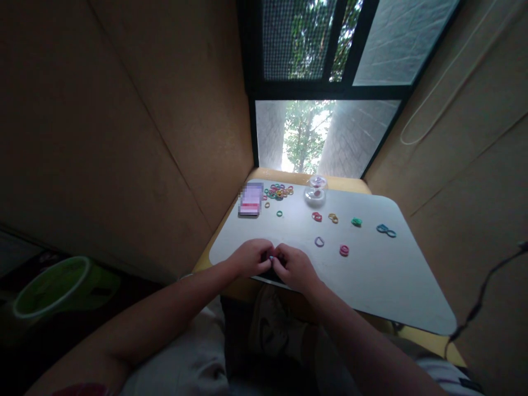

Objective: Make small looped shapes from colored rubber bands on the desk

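At the front edge of the white table, my left hand and my right hand meet, fingertips almost touching. Both are closed in a pinch. A tiny pale bit shows between them, too small to name. To the right of my right hand lie a purple hair tie and pink hair ties. Behind these, small groups are sorted by colour: red hair ties, yellow hair ties, green hair ties and blue hair ties.
A mixed pile of hair ties lies at the back left beside a phone with a blurred screen. A clear round container stands at the back. The white table sits below a window. A green bin is on the left.
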A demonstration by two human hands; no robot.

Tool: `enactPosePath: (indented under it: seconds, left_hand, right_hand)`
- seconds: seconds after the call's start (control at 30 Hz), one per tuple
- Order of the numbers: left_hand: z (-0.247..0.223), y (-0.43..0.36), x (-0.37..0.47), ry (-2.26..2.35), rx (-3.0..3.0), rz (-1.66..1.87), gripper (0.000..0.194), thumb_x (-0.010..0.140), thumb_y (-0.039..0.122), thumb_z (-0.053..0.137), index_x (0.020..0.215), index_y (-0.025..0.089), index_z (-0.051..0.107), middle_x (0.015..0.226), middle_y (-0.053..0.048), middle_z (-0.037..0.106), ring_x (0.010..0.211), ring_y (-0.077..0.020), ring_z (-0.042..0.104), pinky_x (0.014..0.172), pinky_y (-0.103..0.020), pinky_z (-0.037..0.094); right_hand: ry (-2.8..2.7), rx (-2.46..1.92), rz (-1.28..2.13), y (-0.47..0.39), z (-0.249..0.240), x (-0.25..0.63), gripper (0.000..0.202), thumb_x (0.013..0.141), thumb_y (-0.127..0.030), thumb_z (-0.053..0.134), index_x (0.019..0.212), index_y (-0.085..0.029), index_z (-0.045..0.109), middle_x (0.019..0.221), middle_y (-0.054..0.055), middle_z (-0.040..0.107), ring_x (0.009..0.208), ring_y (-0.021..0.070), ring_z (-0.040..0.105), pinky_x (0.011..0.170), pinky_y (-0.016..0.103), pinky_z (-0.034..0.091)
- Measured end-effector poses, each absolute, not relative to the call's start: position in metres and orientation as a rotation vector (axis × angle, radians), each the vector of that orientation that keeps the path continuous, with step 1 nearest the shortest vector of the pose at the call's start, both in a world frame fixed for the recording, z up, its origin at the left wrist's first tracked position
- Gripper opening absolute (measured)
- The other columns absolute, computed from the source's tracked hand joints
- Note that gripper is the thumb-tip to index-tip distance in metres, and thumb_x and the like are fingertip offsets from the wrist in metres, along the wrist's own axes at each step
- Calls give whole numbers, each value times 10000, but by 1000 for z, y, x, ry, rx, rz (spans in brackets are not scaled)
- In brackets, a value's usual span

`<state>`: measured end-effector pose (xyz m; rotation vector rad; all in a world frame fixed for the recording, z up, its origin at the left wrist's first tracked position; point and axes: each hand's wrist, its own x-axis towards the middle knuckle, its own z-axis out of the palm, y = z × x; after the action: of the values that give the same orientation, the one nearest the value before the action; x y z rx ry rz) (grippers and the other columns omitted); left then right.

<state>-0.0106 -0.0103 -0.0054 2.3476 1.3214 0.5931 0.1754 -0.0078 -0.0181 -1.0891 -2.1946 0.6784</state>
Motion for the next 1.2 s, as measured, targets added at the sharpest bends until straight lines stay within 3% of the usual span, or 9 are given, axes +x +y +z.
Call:
enactPosePath:
  seconds: [1.2]
  left_hand:
    - [-7, -11, -11, 1353, 2388, 584, 34, 716, 203, 566, 717, 182, 539, 691, 9, 564, 659, -140, 479, 610, -254, 331]
  right_hand:
    - [-2198, -1083, 663, -8, -17, 174, 61, 829, -231, 544, 827, -211, 602, 698, -10, 626, 625, 134, 540, 599, 234, 365]
